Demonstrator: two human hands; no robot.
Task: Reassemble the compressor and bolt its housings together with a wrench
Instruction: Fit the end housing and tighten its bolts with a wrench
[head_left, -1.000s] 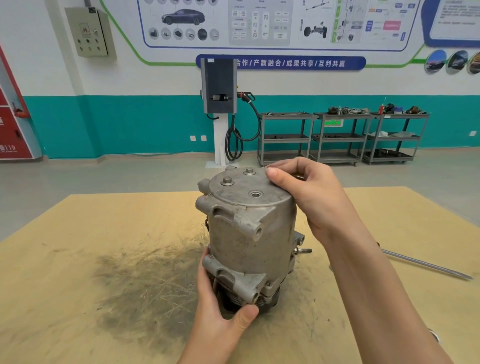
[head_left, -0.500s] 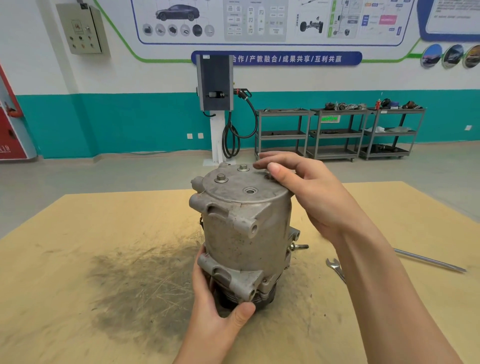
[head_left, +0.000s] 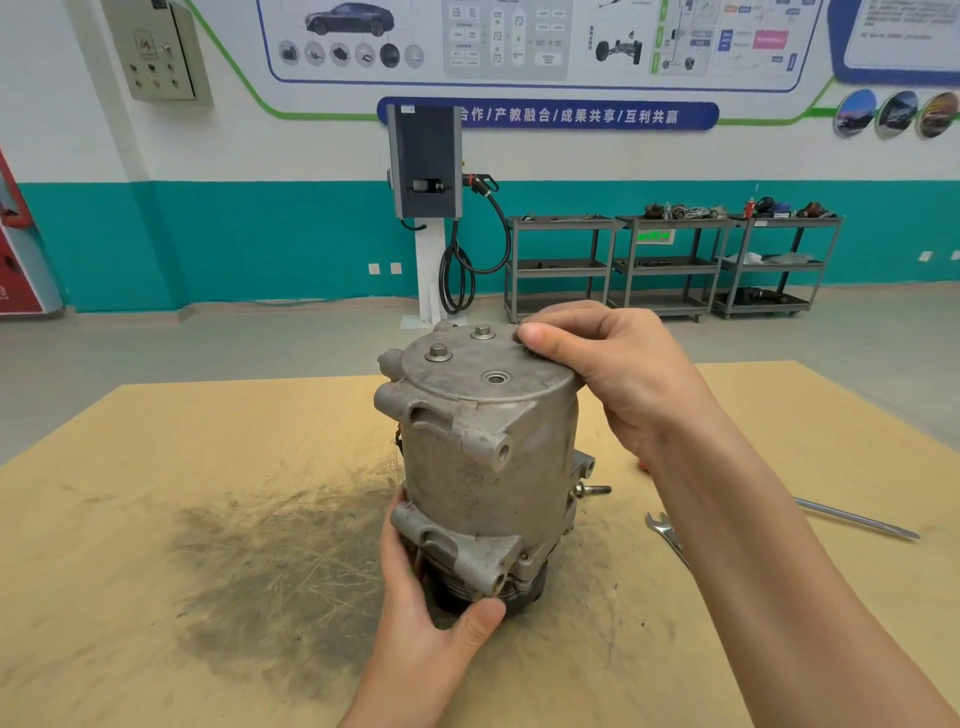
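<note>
Fingers (head_left: 558, 317) of the right hand (head_left: 618, 374) curl over the far right rim of the compressor (head_left: 488, 452), thumb pressed on the end cover; something small and dark sits under the thumb tip, possibly a bolt head being started by hand, though the view is too poor to say. Left hand (head_left: 431, 597) grips the lower flange, thumb hooked under a mounting ear, fingers wrapped behind the body out of sight.

Compressor stands on end near the middle of the table (head_left: 156, 467), beside a dark grease stain (head_left: 270, 561). Long axis roughly vertical, leaning slightly; flat end cover faces up and toward the camera, dark pulley end down on the table. Two bolts (head_left: 439, 352) already stand in the cover. A loose bolt (head_left: 595, 489) lies just right of the body, a wrench (head_left: 665, 535) beyond it, and a long rod (head_left: 857, 519) further right.

Judged step: seating the remaining cover bolts by hand. Done well, the lower hand keeps the body from rocking while each bolt is turned finger-tight and square to the cover, so the thread does not cross. Wrench tightening should wait until all bolts are started, then proceed alternately across the cover.
</note>
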